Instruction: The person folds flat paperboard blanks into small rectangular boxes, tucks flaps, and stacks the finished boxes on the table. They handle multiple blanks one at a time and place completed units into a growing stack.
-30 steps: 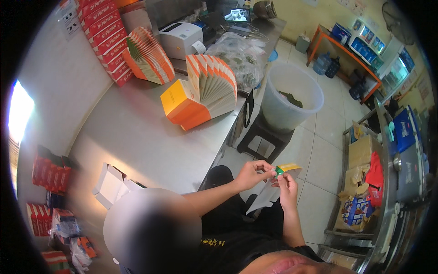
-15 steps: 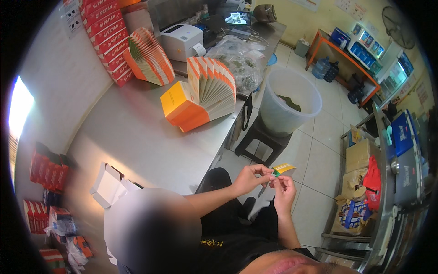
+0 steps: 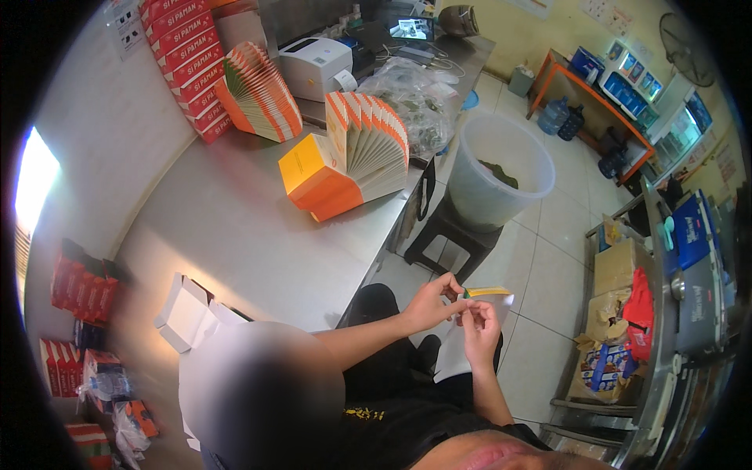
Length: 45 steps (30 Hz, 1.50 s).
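Observation:
Over my lap, both hands grip a thin, curling printed sheet point(image 3: 489, 292). Its top edge is yellow with a bit of green, and its white side hangs below between my arms. My left hand point(image 3: 433, 304) pinches the green corner with thumb and forefinger. Close beside it, my right hand point(image 3: 480, 327) has its fingers bent and pressed together on the same edge. My fingertips nearly meet, so the exact grip point is hidden. Whether the sheet is a label strip or packaging, I cannot tell.
A steel table point(image 3: 258, 227) on the left bears fanned orange-and-white cartons point(image 3: 368, 157), a label printer point(image 3: 316, 66) and an opened white box point(image 3: 188, 317). Ahead, a translucent tub point(image 3: 497, 184) stands on a black stool point(image 3: 450, 239). Shelving with cardboard boxes point(image 3: 623, 266) lines the right.
The sheet has turned in my fingers: its yellow face now shows as a narrow strip, and more of the white side shows below. Both hands stay close together.

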Tool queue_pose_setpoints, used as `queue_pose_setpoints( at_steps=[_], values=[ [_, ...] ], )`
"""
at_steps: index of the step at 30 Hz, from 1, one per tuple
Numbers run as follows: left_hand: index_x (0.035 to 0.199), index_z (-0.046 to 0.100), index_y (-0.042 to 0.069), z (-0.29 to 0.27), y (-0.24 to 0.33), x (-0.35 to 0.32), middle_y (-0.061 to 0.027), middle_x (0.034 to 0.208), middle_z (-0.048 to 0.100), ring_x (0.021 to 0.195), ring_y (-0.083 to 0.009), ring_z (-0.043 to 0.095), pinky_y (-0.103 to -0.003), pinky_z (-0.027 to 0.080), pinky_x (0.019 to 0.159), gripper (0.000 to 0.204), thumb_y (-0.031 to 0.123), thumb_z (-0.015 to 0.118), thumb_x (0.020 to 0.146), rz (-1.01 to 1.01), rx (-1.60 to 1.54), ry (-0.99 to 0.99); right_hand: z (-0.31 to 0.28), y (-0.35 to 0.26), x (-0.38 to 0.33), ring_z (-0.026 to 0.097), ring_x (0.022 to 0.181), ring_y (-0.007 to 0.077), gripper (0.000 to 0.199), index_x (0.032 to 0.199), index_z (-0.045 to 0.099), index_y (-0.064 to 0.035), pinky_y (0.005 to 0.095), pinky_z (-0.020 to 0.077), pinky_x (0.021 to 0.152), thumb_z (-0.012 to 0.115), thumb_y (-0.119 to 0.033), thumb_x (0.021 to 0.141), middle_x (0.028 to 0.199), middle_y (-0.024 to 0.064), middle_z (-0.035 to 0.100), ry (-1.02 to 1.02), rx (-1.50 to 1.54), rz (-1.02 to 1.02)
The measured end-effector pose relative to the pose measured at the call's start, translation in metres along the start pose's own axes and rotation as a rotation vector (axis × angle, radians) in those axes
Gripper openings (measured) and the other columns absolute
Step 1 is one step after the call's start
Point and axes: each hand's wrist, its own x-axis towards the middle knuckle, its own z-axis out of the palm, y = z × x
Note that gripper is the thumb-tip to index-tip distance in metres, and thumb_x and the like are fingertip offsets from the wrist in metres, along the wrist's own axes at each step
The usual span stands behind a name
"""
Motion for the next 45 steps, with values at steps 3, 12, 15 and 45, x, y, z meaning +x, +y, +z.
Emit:
queue_pose_setpoints(
  at_steps=[3,12,15,45],
  values=[
    [0.097,0.055,0.002,0.001,-0.004,0.001,-0.0070,0.089,0.067,0.078,-0.0082,0.065,-0.024,0.053,0.057,0.034,0.022,0.080,0.088,0.088,0.064,0.037,-0.002,-0.002,0.002,0.065,0.079,0.0106,0.020,0.115,0.061,0.0026,0.0260,0.0536,0.073,0.065,-0.007,0.099,0.093,0.0055,0.068,-0.013,0.115,0.098],
    [0.093,0.056,0.000,0.000,0.024,-0.007,-0.0108,0.087,0.069,0.068,-0.0148,0.069,-0.027,0.057,0.061,0.033,0.021,0.081,0.086,0.107,0.234,0.023,-0.010,-0.010,0.005,0.067,0.075,0.0111,0.014,0.098,0.067,0.0033,0.0251,0.0530,0.070,0.066,-0.010,0.099,0.085,0.0042,0.070,0.006,-0.267,-0.017],
    [0.096,0.055,0.000,-0.001,0.025,-0.009,-0.0115,0.086,0.069,0.066,-0.0170,0.069,-0.030,0.060,0.063,0.031,0.017,0.079,0.086,0.145,0.276,0.015,-0.004,-0.008,0.003,0.067,0.074,0.0113,0.013,0.100,0.066,0.0027,0.0255,0.0530,0.070,0.066,-0.010,0.099,0.084,0.0046,0.070,0.010,-0.356,-0.173],
    [0.150,0.018,0.000,0.007,-0.013,-0.006,-0.0239,0.137,0.046,0.132,-0.0374,0.047,-0.043,0.040,0.110,0.102,0.021,0.086,0.077,0.035,0.432,0.197,-0.020,0.050,0.000,0.055,0.125,0.0287,0.047,0.140,0.046,0.0057,0.0405,0.0409,0.107,0.051,-0.009,0.096,0.136,0.0203,0.055,0.273,-0.003,0.124]
  ],
)
